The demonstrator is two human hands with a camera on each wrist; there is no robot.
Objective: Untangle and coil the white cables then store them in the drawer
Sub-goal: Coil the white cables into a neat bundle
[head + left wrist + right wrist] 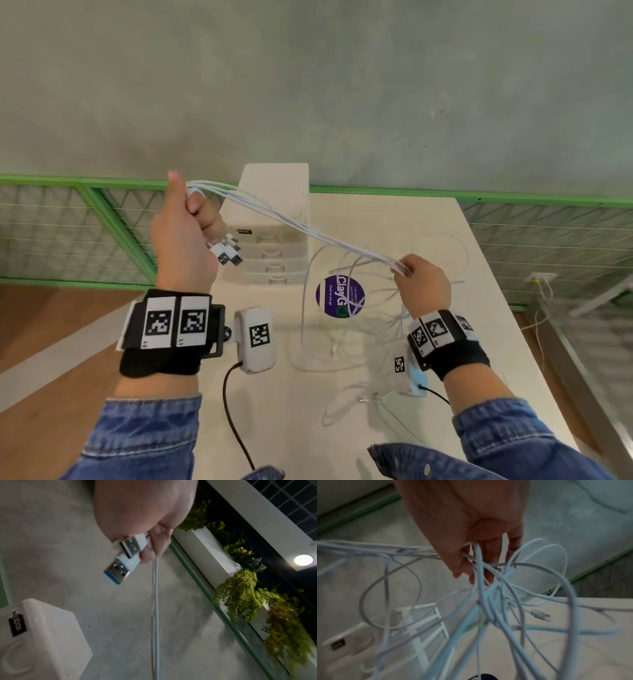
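The table is white and stands against a green mesh rail under a grey wall. A round purple sticker lies on its surface.

The drawer unit is white and stands at the table's far edge, with all visible drawers closed. It carries a small dark label.

The cables are white. A bundle of several strands spans the air between the two hands, above the drawer unit and table. Below the right hand the remaining length hangs in tangled loops that reach the table.

The left hand is raised left of the drawer unit. Its fingers are curled around the bundle and its thumb points upward. USB plugs protrude below the fist.

The right hand is lower, above the table's right half. Its thumb and fingers pinch the strands, which run between the fingers.

Both wrists carry black bands with square coded markers. Denim sleeves cover the forearms.
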